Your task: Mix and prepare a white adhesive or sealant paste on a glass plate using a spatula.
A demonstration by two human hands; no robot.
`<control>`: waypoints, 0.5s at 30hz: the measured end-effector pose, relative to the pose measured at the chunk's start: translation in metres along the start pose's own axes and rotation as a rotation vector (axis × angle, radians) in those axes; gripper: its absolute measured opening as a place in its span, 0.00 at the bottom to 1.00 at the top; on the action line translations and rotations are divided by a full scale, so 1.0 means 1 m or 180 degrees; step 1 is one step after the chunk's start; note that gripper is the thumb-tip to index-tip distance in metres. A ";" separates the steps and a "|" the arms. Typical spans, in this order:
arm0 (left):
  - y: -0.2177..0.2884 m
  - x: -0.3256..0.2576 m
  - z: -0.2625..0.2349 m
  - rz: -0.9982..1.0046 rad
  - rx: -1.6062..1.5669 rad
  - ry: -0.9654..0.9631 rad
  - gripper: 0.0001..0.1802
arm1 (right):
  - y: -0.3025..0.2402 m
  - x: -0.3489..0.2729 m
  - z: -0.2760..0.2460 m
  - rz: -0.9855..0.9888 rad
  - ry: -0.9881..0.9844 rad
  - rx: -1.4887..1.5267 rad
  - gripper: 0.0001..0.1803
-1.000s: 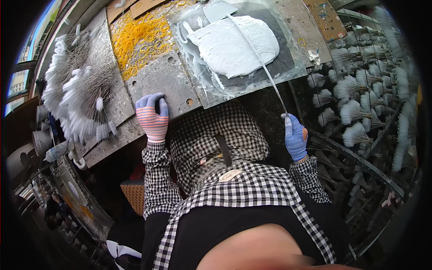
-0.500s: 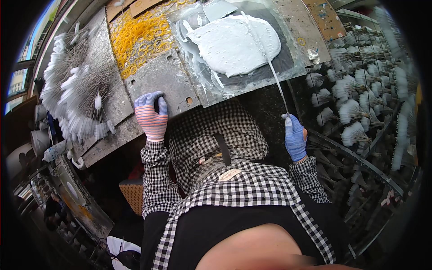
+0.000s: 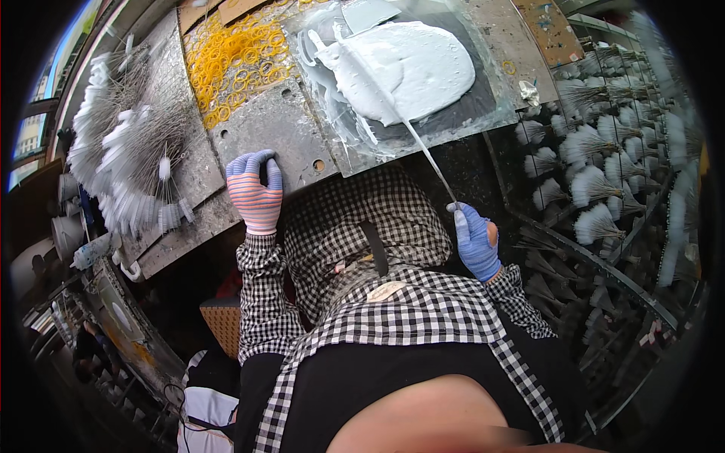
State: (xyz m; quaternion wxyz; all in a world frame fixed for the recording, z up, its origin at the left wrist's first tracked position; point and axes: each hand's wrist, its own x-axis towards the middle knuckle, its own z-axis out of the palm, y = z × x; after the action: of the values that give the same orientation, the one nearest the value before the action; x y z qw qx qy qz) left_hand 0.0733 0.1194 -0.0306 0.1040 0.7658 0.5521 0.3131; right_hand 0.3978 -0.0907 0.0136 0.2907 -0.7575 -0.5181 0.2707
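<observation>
My right hand [image 3: 477,240], in a blue knitted glove, grips the near end of a long thin rod [image 3: 427,149] between thumb and fingers. The rod slants up and left, its far part coated white and lying across a thick pool of white paste [image 3: 427,64]. That paste is spread on a smeared, glassy sheet [image 3: 483,106] on the worktable. My left hand [image 3: 255,189], in a striped pink and blue glove, is closed with curled fingers at the near edge of a grey metal plate [image 3: 276,140]. Whether anything is inside those fingers is hidden.
Many yellow rings [image 3: 238,57] lie behind the metal plate. White-tufted wire brushes [image 3: 136,166] are heaped on the left of the table. More brush bundles [image 3: 593,185] hang on racks at the right. A pale scraper-like piece [image 3: 370,13] sits behind the paste.
My right hand has moved left and slightly down. The rod has swept from the right side of the paste to its left side. My left hand stays in place.
</observation>
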 end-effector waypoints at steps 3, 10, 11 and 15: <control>-0.002 0.000 0.001 0.0062 0.0035 -0.0016 0.06 | -0.006 0.001 0.005 -0.0012 -0.0167 0.0070 0.10; -0.001 -0.001 0.002 0.0019 0.0052 -0.0024 0.06 | -0.004 0.006 0.004 0.0076 -0.0136 0.0151 0.10; 0.000 -0.001 0.002 0.0024 0.0050 -0.0018 0.05 | 0.001 0.006 0.002 0.0077 -0.0134 0.0156 0.10; -0.001 -0.002 0.003 0.0025 0.0050 -0.0025 0.05 | 0.013 0.008 -0.009 0.0318 -0.0015 0.0020 0.10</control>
State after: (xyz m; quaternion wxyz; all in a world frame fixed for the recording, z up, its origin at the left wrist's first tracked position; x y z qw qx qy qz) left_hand 0.0743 0.1185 -0.0339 0.0989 0.7700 0.5511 0.3060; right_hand 0.4145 -0.0884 0.0096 0.2780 -0.7808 -0.4795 0.2884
